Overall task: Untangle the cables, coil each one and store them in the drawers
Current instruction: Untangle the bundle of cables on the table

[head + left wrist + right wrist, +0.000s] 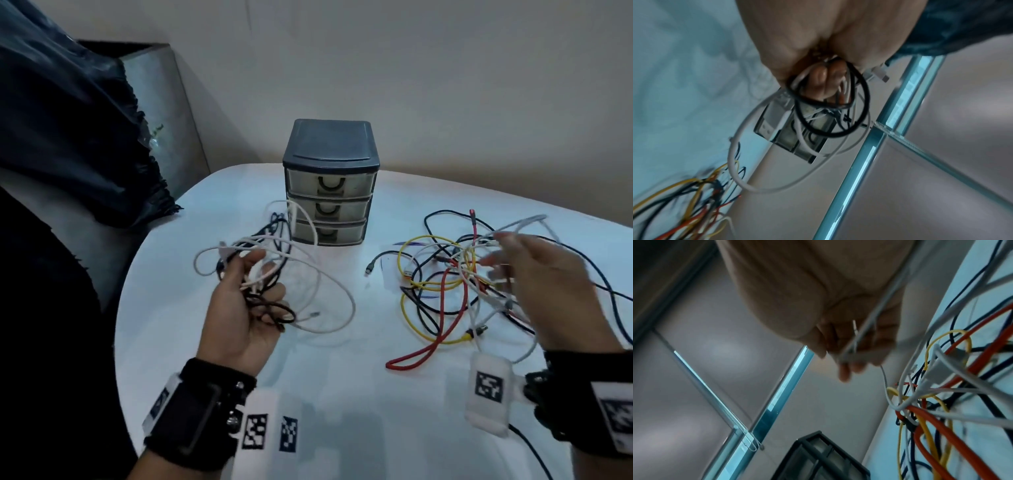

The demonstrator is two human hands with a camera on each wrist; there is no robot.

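My left hand [263,270] is raised above the white table [342,383], palm up. It grips a loose bundle of white and black cables [274,301], whose loops hang down towards the table. The left wrist view shows the fingers [824,84] curled round the same bundle [828,126]. To the right, my right hand [503,260] hovers over a tangled pile of yellow, red, black and white cables [442,284] and pinches a pale grey-white cable [520,221] lifted from it. The picture there is blurred. A dark three-drawer unit [330,185] stands at the back centre with all its drawers closed.
A dark cloth [68,120] hangs over a grey chair at the left, beside the table's rounded edge. A black cable [609,291] trails off to the right. The wall stands close behind the drawer unit [818,456].
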